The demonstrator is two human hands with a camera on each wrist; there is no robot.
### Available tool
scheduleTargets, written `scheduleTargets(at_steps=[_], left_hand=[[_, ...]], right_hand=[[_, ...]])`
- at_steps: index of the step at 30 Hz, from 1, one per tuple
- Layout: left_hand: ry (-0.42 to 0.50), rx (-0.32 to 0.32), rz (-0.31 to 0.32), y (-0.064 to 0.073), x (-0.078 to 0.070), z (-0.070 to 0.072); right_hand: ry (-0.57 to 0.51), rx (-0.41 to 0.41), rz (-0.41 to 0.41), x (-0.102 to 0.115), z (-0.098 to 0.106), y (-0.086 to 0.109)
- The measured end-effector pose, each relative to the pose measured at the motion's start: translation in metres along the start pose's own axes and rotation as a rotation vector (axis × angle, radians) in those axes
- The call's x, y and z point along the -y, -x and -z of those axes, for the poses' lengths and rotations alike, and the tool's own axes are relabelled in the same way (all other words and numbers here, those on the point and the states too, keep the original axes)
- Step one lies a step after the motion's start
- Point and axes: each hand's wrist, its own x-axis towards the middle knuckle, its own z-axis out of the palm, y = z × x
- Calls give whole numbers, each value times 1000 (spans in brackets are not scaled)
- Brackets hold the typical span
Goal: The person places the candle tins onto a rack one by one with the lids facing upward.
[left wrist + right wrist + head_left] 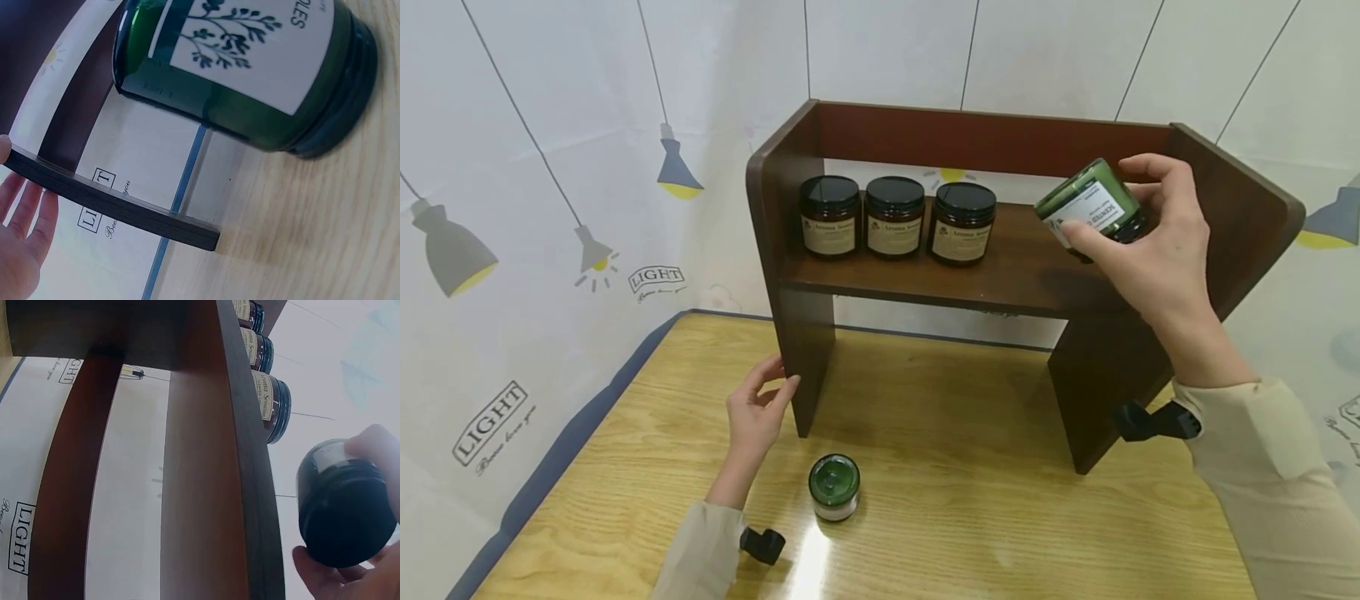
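My right hand (1168, 237) grips a green glass candle jar (1093, 202) with a white label, held tilted above the right part of the shelf board. Its dark lid (350, 519) faces the camera in the right wrist view. My left hand (758, 412) pinches the front edge of the left side panel of a dark brown wooden shelf (795, 358), thumb on one side and fingers on the other. Close to that hand, a second green candle jar (835, 487) stands upside down on the table, its glass base up and its lid (340, 94) below.
On the left half of the shelf board stand three brown jars with black lids: a left one (830, 218), a middle one (895, 218) and a right one (962, 225). The shelf's right side panel (1247, 208) rises beside my right hand. Everything rests on a wooden table (940, 517).
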Motion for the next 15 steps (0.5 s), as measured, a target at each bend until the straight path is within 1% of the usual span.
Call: scheduleTargets(at_steps=[2, 6, 10, 13, 15], left_hand=[[-1, 0, 0, 0, 0, 0], [-3, 0, 0, 0, 1, 0], [-9, 6, 0, 0, 1, 0], [-14, 4, -1, 0, 1, 0], [-14, 0, -7, 0, 2, 0]], right_hand=[[15, -4, 4, 1, 0, -1], [12, -36, -34, 0, -1, -3], [-39, -66, -101, -1, -2, -6], [-78, -63, -124, -3, -4, -7], [-109, -54, -125, -3, -5, -7]])
